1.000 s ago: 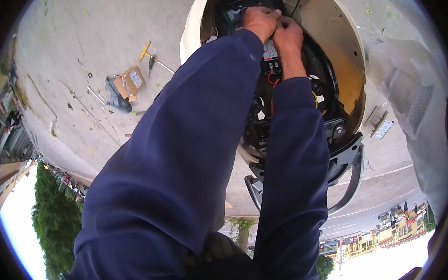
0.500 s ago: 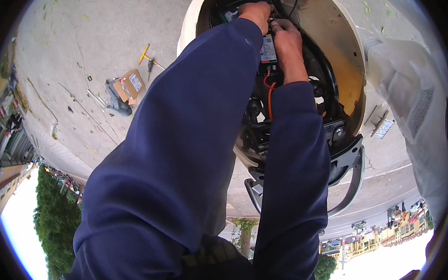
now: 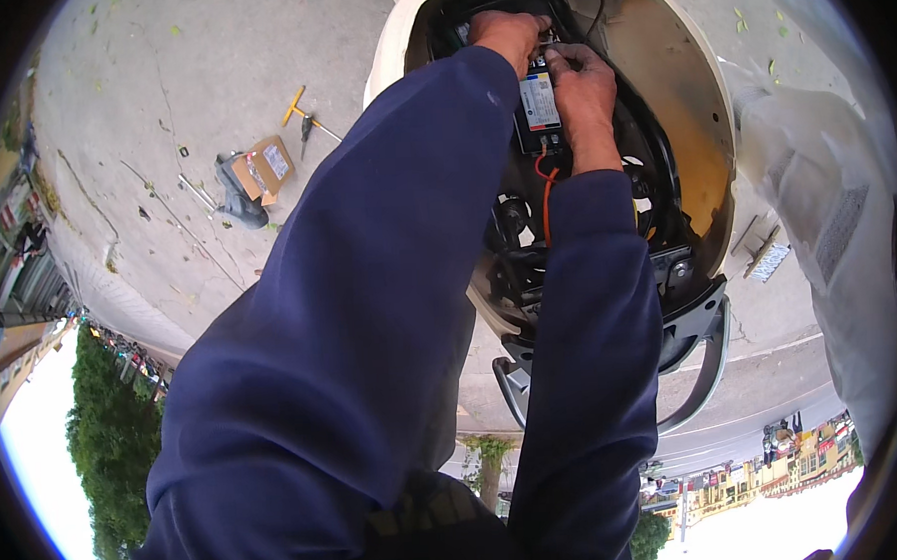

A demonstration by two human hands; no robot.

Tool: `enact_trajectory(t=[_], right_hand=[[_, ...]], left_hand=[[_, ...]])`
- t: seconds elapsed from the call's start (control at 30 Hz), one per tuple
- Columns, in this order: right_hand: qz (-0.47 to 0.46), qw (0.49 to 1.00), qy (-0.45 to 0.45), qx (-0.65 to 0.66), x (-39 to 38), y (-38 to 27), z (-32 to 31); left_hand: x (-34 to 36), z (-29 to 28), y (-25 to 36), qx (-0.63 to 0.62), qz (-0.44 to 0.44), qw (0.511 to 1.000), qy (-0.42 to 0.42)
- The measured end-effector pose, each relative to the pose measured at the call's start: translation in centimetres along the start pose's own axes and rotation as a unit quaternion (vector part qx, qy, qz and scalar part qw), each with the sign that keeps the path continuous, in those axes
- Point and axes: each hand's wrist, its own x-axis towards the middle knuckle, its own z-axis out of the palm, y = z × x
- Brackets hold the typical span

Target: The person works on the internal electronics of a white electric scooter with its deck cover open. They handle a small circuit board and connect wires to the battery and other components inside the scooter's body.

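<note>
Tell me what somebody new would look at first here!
Probably the two dark-blue sleeves across the middle, ending in the left hand and right hand near the top. Around the hands curves a cream shell, with a labelled black box beside the right hand. On the ground to the left, a yellow-handled tool lies near a cardboard box.

Black module: print too small; cream shell: cut off at top.
</note>
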Motion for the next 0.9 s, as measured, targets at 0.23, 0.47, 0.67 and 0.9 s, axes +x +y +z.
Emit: enact_trajectory(t=[0.23,0.47,0.67,0.9], right_hand=[[0.018,0.998,-0.002,0.067,0.5,0.9,-0.2],[-0.008,0.999,-0.004,0.050,0.5,0.5,0.2],[-0.046,0.998,0.022,0.025,0.7,0.9,0.5],[-0.005,0.995,0.002,0.101,0.8,1.3,0.3]], left_hand=[[1.4,-0.5,1.3,0.288,0.135,0.948,-0.031],[1.1,-0.7,-0.5,0.142,0.042,0.987,-0.067],[3.8,-0.4,-1.1,0.230,0.114,0.966,0.023],[-1.2,-1.7,0.6,0.363,0.322,0.868,0.110]])
